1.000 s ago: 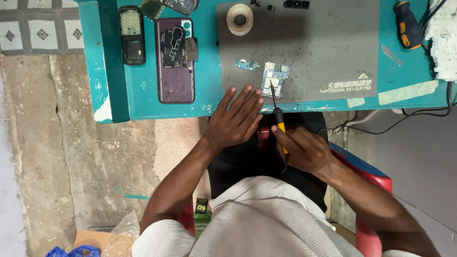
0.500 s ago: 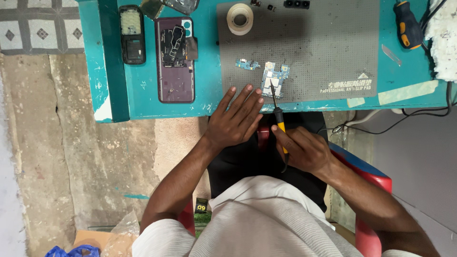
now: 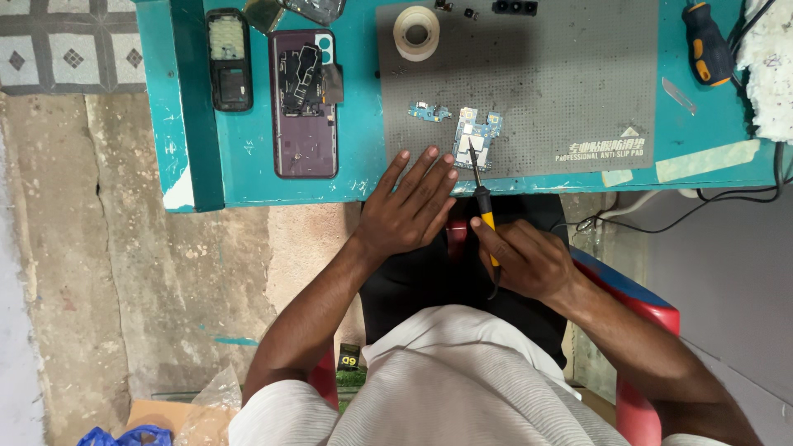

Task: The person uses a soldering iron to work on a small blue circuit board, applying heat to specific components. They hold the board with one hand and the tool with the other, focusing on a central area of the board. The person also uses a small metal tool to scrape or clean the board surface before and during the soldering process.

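Observation:
My right hand [image 3: 529,258] grips a thin tool with a yellow and black handle [image 3: 483,206]. Its tip rests on a small blue circuit board [image 3: 472,134] lying on the grey anti-slip mat [image 3: 562,74]. My left hand [image 3: 409,206] lies flat with fingers spread on the front edge of the teal table [image 3: 248,177], its fingertips just left of the board. A smaller blue board piece [image 3: 428,111] sits further left on the mat.
An opened purple phone [image 3: 304,103] and a small black phone shell [image 3: 230,59] lie at the table's left. A tape roll [image 3: 416,31] sits at the mat's top. A yellow-black screwdriver [image 3: 706,43], a cable [image 3: 686,211] and white padding [image 3: 768,66] are at the right.

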